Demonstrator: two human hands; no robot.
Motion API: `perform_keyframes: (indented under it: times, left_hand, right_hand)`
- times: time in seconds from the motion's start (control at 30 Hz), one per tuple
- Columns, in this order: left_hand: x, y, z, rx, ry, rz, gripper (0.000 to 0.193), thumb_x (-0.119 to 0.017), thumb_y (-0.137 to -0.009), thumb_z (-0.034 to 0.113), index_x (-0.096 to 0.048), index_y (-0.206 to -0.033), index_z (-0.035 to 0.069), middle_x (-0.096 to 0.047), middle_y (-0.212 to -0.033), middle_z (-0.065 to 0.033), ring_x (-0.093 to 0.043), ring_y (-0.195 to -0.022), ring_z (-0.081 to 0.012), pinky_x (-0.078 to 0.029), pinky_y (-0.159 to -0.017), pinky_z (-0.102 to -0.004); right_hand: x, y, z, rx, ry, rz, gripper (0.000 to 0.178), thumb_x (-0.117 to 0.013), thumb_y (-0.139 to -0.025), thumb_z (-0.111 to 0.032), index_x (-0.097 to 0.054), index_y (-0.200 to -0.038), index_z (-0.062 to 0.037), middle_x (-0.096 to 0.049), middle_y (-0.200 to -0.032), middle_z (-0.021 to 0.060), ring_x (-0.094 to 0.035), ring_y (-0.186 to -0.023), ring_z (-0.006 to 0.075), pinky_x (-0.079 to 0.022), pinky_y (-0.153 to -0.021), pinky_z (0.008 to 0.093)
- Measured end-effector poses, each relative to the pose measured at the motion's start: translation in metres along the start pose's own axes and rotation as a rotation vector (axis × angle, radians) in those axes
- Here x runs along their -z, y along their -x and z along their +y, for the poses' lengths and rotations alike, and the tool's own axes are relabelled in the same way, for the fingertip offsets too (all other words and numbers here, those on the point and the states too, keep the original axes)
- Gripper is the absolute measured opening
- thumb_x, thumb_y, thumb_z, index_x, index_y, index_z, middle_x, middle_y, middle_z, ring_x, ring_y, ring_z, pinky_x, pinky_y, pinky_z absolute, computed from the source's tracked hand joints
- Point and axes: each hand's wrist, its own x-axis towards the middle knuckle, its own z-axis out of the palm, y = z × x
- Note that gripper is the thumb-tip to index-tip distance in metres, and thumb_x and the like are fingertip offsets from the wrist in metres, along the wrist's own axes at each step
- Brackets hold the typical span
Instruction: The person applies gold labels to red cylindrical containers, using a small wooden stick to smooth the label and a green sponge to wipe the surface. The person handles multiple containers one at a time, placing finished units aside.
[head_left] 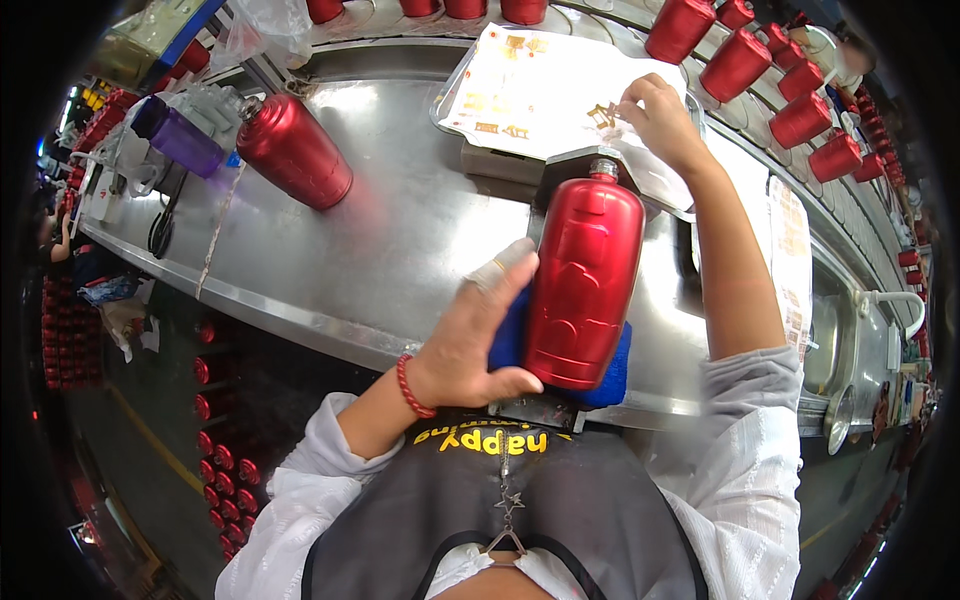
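Observation:
A glossy red metallic bottle (587,285) with raised shapes lies in front of me on a blue cloth (615,375), its silver neck pointing away. Against its left side rests my left hand (470,325), thumb at the base and fingers along the edge, steadying it; a pale wrap covers one finger. Farther off, my right hand (660,120) is closed in a pinch at the edge of a gold decal (603,114). That decal is over a white sheet (555,85) carrying several gold and red prints, spread on a tray.
Another red bottle (295,150) lies on the steel table (400,210) to the left, near a purple bottle (180,138). Several red bottles (735,65) stand along a line at the far right. A sink with a white tap (900,305) is at right.

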Motion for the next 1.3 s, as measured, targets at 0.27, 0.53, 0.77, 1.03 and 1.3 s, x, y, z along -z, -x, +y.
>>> perform_keyframes:
  times: [0.27, 0.53, 0.77, 1.03, 1.3]
  left_hand:
    - [0.031, -0.113, -0.006, 0.295, 0.374, 0.194, 0.043, -0.059, -0.1, 0.022, -0.053, -0.134, -0.003, -0.057, -0.125, -0.0079, -0.052, -0.117, -0.0149, -0.04, -0.103, -0.03]
    - [0.013, -0.149, 0.023, 0.436, 1.135, 0.028, 0.016, -0.055, -0.102, 0.014, -0.063, -0.108, 0.002, -0.07, -0.102, -0.0087, -0.068, -0.091, -0.0142, -0.055, -0.084, -0.0312]
    - [0.007, -0.134, 0.045, 0.478, 1.211, 0.14, 0.013, -0.055, -0.102, 0.013, -0.06, -0.101, 0.002, -0.067, -0.094, -0.0069, -0.064, -0.082, -0.012, -0.055, -0.079, -0.0283]
    - [0.008, -0.118, 0.041, 0.404, 1.136, 0.098, 0.014, -0.055, -0.103, 0.016, -0.061, -0.108, 0.004, -0.071, -0.104, -0.0096, -0.069, -0.095, -0.016, -0.056, -0.087, -0.0324]
    - [0.004, -0.11, 0.044, 0.395, 1.207, 0.107, 0.014, -0.053, -0.104, 0.015, -0.06, -0.108, 0.003, -0.07, -0.111, -0.0119, -0.069, -0.101, -0.02, -0.056, -0.092, -0.035]
  right_hand:
    - [0.086, 0.02, -0.061, 0.099, -0.36, 0.06, 0.014, -0.063, -0.096, -0.014, -0.06, -0.097, -0.0009, -0.059, -0.105, 0.0075, -0.056, -0.1, 0.0191, -0.045, -0.09, 0.0319]
    - [0.102, 0.076, -0.112, 0.311, -0.22, 0.434, 0.027, -0.069, -0.083, 0.001, -0.063, -0.108, -0.0022, -0.058, -0.115, 0.0151, -0.057, -0.11, 0.0333, -0.048, -0.092, 0.0383]
    - [0.07, 0.123, -0.13, 0.401, -0.048, 0.543, 0.052, -0.077, -0.076, -0.004, -0.063, -0.125, -0.0134, -0.048, -0.132, 0.014, -0.052, -0.12, 0.0348, -0.049, -0.096, 0.0449]
    - [0.069, 0.131, -0.137, 0.407, -0.06, 0.677, 0.029, -0.076, -0.073, 0.003, -0.071, -0.099, -0.0098, -0.055, -0.124, 0.0118, -0.054, -0.117, 0.0342, -0.049, -0.095, 0.0411]
    - [0.068, 0.136, -0.143, 0.445, 0.023, 0.588, 0.041, -0.082, -0.071, 0.003, -0.069, -0.106, -0.0147, -0.051, -0.127, 0.0102, -0.051, -0.12, 0.0324, -0.048, -0.095, 0.0402]
